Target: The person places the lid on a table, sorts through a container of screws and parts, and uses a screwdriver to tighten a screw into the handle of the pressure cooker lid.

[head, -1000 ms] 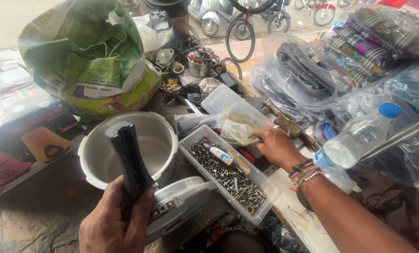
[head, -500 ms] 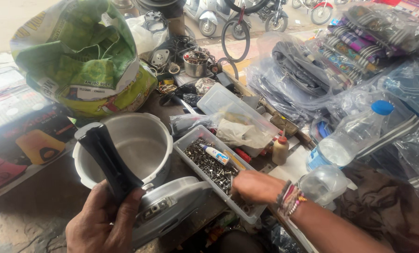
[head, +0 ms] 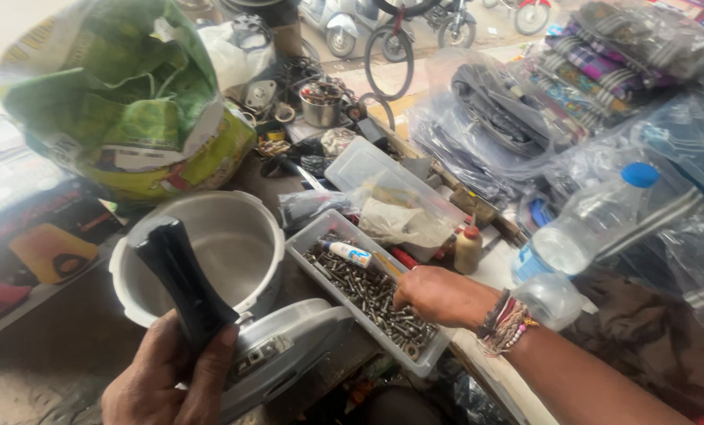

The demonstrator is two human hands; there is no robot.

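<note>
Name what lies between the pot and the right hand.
In the head view, a clear tray of screws lies between the pot and the right hand; a small white tube rests on the screws.

The workbench (head: 60, 338) is a dark, worn surface, bare only at its near left edge. Directly on it stand a grey metal pot (head: 210, 244) with a lid (head: 289, 346) against its near side, a clear tray of screws (head: 367, 295), a clear lidded box (head: 391, 197), a small brown bottle (head: 467, 249), a plastic water bottle (head: 584, 224) and a bulging green sack (head: 123, 102) at the far left. Behind these lie a small metal cup (head: 320, 106) and loose metal parts, apparently on the same surface, though clutter hides the contact.
</note>
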